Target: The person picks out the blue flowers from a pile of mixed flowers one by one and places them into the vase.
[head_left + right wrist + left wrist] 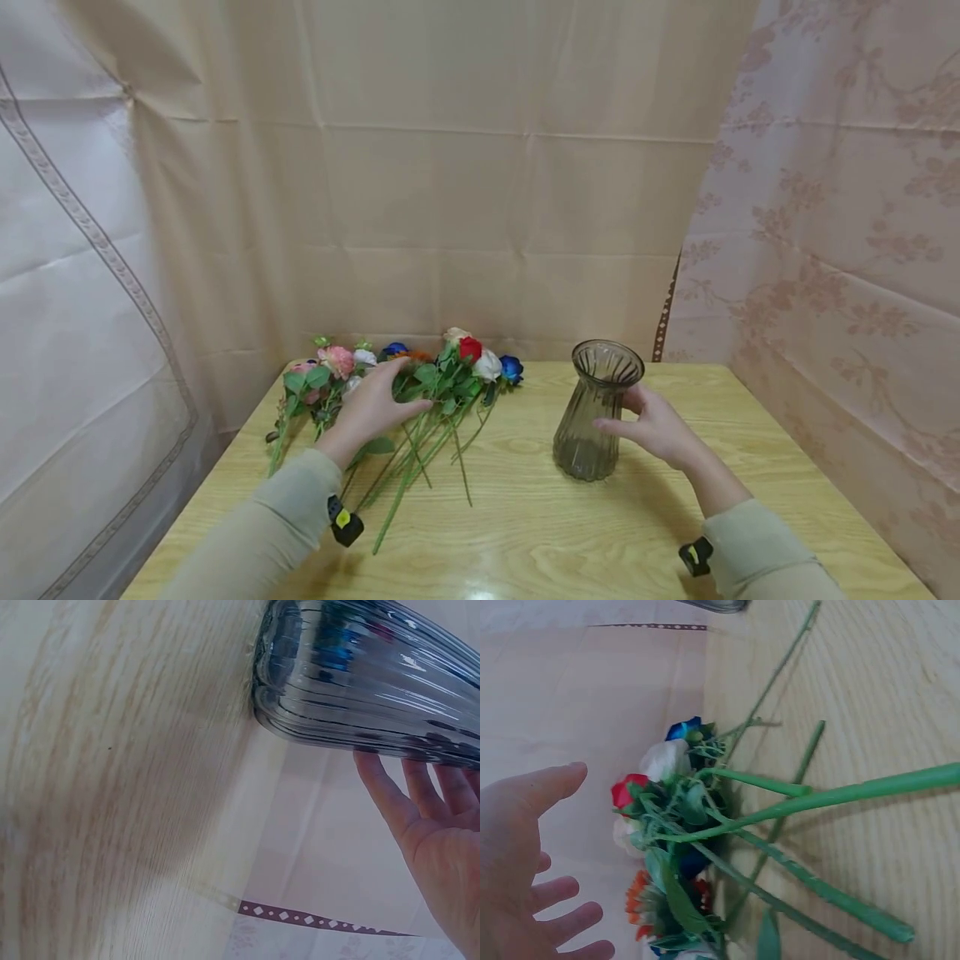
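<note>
In the head view my right hand holds the side of a smoky ribbed glass vase, thumb across its front and fingers partly hidden behind it. The vase stands upright. The right wrist view shows the fingertips against the ribbed glass. My left hand hovers over a pile of artificial flowers, thumb spread away from the fingers, holding nothing. Nearest to it are a red rose, a white rose, a blue rose and an orange flower. Green stems point toward me.
Pink flowers and leafy stems lie at the left of the wooden table. A beige curtain hangs behind the far edge. Patterned cloth hangs on the right, and pale cloth on the left.
</note>
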Available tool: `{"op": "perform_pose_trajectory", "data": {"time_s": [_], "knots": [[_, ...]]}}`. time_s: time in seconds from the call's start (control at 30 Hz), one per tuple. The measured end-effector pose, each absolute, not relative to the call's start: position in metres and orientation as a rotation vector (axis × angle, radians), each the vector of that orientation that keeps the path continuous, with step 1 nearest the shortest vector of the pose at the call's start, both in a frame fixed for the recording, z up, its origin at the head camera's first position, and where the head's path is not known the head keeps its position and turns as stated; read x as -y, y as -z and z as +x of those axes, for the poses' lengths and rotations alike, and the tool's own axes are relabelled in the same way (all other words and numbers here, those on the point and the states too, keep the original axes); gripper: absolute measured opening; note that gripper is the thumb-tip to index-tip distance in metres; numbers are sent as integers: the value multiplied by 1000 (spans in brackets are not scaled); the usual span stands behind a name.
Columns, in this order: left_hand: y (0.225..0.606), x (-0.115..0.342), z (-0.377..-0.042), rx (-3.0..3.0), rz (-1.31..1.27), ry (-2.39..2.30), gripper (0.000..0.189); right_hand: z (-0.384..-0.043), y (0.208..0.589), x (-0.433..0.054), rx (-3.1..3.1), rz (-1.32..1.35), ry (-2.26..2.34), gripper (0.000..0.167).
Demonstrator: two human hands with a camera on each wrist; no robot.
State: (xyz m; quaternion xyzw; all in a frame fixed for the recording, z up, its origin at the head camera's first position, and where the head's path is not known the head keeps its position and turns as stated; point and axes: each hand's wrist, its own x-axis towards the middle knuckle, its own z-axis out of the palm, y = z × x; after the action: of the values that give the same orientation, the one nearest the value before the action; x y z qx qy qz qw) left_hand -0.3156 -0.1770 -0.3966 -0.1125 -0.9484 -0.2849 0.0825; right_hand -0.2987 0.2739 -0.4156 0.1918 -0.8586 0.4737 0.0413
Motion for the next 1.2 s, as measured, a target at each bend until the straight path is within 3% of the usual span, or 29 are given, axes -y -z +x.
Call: {"op": "perform_pose_trajectory", "data": {"time_s": [0.87, 1.2], "knots": [[438, 167, -327, 2973, -264, 931, 71, -298, 415, -273, 2618, 588, -1444, 79], [446, 167, -326, 2986, -288, 814, 27, -297, 417, -274, 2638, 566, -1421, 82]]}}
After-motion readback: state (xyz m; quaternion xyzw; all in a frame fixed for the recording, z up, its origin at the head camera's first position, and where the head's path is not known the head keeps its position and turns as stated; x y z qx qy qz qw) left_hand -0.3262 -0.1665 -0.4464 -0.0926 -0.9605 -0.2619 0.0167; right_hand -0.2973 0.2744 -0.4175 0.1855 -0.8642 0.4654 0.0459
